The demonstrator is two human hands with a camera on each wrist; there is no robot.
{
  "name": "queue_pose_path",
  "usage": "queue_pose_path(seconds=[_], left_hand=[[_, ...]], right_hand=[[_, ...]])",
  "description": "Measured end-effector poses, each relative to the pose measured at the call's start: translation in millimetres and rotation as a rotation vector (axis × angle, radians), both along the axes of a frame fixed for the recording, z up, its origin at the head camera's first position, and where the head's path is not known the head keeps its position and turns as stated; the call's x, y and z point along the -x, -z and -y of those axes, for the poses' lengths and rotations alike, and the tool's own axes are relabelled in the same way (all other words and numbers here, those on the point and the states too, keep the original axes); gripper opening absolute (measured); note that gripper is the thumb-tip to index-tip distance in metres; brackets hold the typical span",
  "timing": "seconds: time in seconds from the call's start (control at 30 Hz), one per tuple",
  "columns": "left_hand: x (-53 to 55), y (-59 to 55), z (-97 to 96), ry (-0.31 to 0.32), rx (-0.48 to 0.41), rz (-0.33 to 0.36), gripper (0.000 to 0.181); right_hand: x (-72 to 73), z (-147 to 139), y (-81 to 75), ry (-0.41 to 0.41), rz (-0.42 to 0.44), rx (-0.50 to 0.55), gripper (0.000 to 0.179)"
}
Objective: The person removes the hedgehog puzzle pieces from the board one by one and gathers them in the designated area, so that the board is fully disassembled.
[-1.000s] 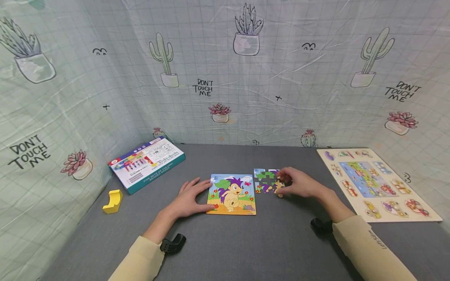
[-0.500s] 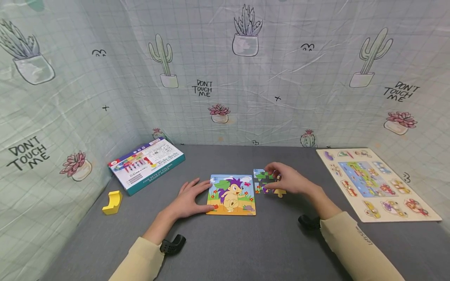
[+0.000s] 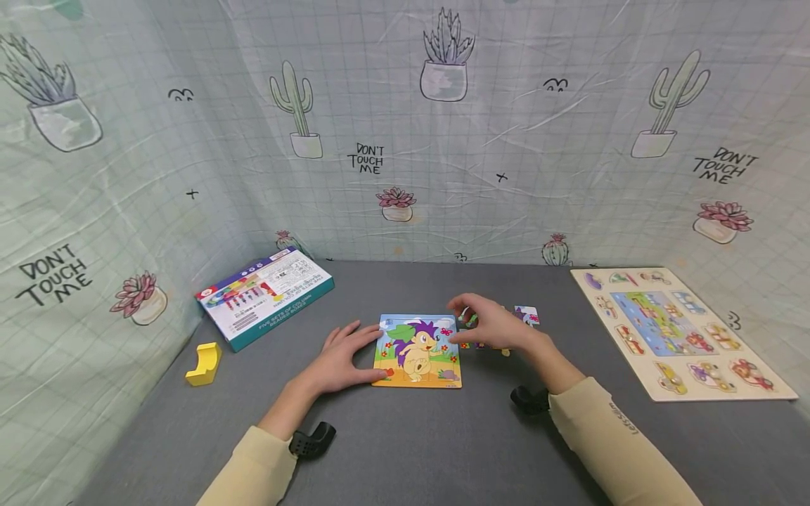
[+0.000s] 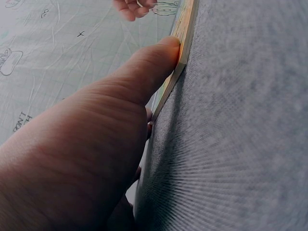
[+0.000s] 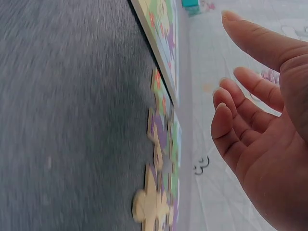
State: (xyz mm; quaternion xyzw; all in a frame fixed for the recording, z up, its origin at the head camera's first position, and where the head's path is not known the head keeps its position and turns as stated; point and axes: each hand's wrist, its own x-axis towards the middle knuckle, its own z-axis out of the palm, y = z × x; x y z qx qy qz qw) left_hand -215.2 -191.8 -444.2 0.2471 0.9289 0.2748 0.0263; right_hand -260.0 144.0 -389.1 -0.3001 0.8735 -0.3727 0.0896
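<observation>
A square hedgehog jigsaw board lies in the middle of the head view. My left hand rests along its left side with fingers spread, the thumb on its lower left corner; the left wrist view shows that thumb at the wooden edge. Over the board's right edge hovers my right hand, thumb and fingers apart. In the right wrist view that hand holds nothing. Loose jigsaw pieces lie on the table beside the board, partly hidden under the right hand in the head view.
At the back left lies a boxed bead set, with a yellow curved block in front of it. A large wooden picture-puzzle board lies at the right. A printed curtain encloses the grey table.
The right hand has moved left from the loose pieces to the jigsaw board's right edge, uncovering a piece at the far right. The left hand stays on the board's left side.
</observation>
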Motion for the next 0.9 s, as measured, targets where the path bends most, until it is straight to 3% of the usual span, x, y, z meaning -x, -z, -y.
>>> queue_pose_path(seconds=[0.23,0.5,0.9], left_hand=[[-0.2,-1.5,-1.0,-0.010,0.010,0.010,0.081],[-0.5,-2.5,-1.4,-0.014,0.019,0.014,0.082],[0.6,-1.7,0.1,0.003,0.003,0.002,0.081]], right_hand=[[-2.0,15,2.4,-0.049,0.018,-0.005,0.057],[-1.1,24,10.7,-0.101,-0.028,-0.104,0.053],[-3.3,31,15.0,-0.106,-0.029,-0.240,0.053]])
